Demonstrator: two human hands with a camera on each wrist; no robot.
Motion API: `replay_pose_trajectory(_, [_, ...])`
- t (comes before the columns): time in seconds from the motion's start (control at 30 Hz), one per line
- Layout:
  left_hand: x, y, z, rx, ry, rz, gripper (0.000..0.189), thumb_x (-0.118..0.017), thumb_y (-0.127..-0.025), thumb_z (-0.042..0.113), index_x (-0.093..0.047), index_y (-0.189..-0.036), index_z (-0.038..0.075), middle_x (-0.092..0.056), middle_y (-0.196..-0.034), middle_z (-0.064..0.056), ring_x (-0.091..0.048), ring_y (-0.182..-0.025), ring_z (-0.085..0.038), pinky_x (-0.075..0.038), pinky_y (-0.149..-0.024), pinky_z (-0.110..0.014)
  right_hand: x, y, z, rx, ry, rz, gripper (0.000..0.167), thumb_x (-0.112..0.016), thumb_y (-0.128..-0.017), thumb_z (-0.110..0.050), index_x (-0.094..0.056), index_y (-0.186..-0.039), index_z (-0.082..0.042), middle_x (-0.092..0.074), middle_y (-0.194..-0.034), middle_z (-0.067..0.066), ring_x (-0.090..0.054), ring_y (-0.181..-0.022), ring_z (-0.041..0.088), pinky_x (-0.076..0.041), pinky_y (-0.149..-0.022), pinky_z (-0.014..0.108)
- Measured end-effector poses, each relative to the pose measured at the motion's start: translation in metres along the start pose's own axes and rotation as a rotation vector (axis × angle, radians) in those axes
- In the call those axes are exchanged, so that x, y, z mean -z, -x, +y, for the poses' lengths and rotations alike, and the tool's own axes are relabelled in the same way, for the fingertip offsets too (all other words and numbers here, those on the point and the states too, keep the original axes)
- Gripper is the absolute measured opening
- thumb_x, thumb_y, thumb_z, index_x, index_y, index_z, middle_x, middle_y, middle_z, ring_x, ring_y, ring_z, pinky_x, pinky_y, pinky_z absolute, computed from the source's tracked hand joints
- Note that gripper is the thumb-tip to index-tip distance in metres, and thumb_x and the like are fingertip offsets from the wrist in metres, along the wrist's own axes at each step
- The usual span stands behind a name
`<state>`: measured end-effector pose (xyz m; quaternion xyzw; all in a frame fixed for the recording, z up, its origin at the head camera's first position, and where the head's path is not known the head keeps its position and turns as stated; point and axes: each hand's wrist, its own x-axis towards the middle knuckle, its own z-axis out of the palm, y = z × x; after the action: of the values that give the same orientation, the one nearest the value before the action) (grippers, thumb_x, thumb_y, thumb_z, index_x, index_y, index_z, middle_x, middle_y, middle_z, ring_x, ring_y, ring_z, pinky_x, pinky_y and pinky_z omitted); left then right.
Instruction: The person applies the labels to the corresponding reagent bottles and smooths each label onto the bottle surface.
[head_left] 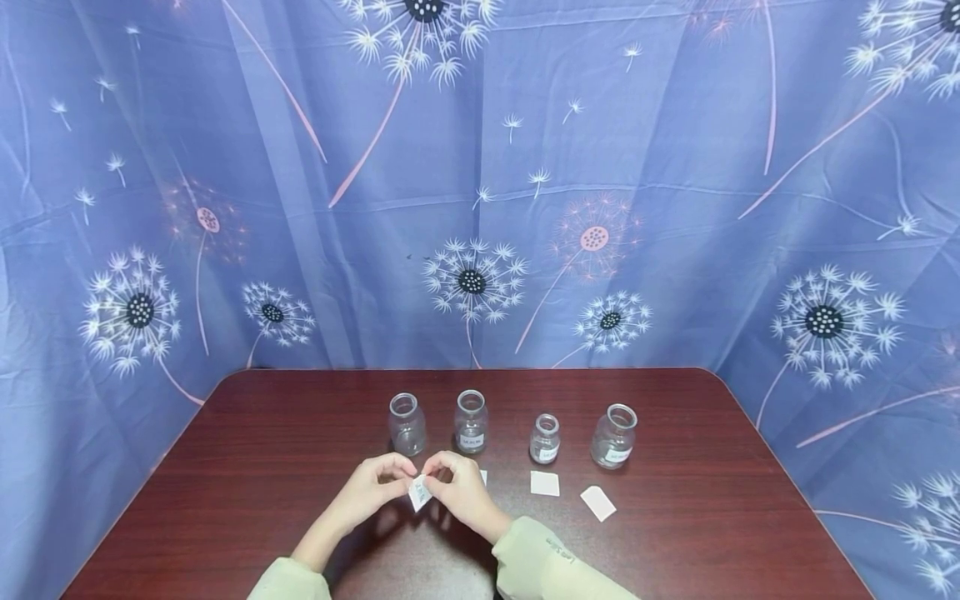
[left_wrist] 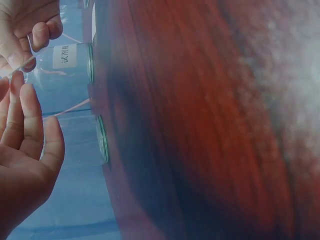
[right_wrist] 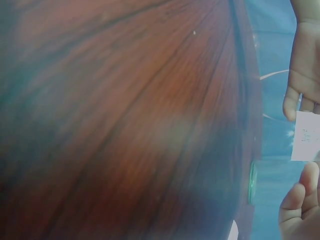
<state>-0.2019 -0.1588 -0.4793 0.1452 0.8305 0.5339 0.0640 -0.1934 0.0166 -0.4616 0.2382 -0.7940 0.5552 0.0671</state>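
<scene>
Both hands meet over the table in the head view, in front of the leftmost glass jar (head_left: 407, 429). Between them is a small white sticker label (head_left: 419, 492) with dark printing. My left hand (head_left: 375, 487) pinches its upper left side with thumb and forefinger. On the other side, my right hand (head_left: 463, 493) pinches it too. The printed label (right_wrist: 306, 136) also shows between the hands in the right wrist view. No label is visible on the leftmost jar. The second jar (head_left: 471, 417) bears a white label (left_wrist: 65, 56) with printed characters.
A smaller labelled jar (head_left: 545, 439) and a wide labelled jar (head_left: 613, 437) stand to the right. Two white paper pieces, a square one (head_left: 545, 483) and a tilted one (head_left: 597, 503), lie before them. Another paper edge (head_left: 483, 477) peeks out behind my right hand. A patterned blue curtain (head_left: 360, 275) hangs behind the table.
</scene>
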Motion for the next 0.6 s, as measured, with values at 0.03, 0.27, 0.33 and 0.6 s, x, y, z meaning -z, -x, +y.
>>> replay_pose_trajectory(0.03, [0.000,0.000,0.000,-0.003,0.011,-0.010,0.016,-0.063,-0.075,0.009,-0.059,-0.090,0.002,-0.064,-0.081,-0.013,-0.057,-0.073,-0.006,-0.046,-0.066,-0.022,-0.001,0.000,0.003,-0.003,0.004,-0.006,0.007,-0.061,-0.069,0.007,-0.059,-0.074,0.003,-0.060,-0.070,0.016,-0.046,-0.059,0.005,-0.036,-0.055,0.011])
replay_pose_trajectory(0.27, [-0.001,0.001,0.000,-0.007,0.121,-0.066,0.020,-0.061,-0.077,0.008,-0.057,-0.093,-0.002,-0.064,-0.087,-0.012,-0.058,-0.075,-0.004,-0.049,-0.067,-0.026,-0.009,-0.003,0.031,-0.026,-0.001,-0.021,0.008,-0.063,-0.071,0.001,-0.062,-0.076,-0.004,-0.065,-0.072,0.010,-0.044,-0.056,-0.001,-0.040,-0.053,0.016])
replay_pose_trajectory(0.33, [0.000,0.001,0.000,-0.006,0.150,-0.075,0.021,-0.059,-0.078,0.007,-0.055,-0.095,-0.004,-0.064,-0.087,-0.010,-0.059,-0.076,-0.004,-0.050,-0.069,-0.028,-0.009,-0.003,0.033,-0.025,-0.012,-0.023,0.008,-0.063,-0.071,0.000,-0.062,-0.076,-0.005,-0.065,-0.072,0.009,-0.045,-0.057,-0.001,-0.041,-0.053,0.016])
replay_pose_trajectory(0.6, [0.000,0.001,-0.001,0.029,0.184,-0.062,0.021,-0.055,-0.082,0.007,-0.054,-0.099,-0.007,-0.063,-0.091,-0.016,-0.058,-0.076,-0.004,-0.048,-0.070,-0.025,-0.010,-0.001,0.031,-0.084,-0.067,-0.031,0.004,-0.064,-0.073,-0.001,-0.060,-0.075,0.001,-0.067,-0.075,0.013,-0.052,-0.063,-0.001,-0.045,-0.057,0.017])
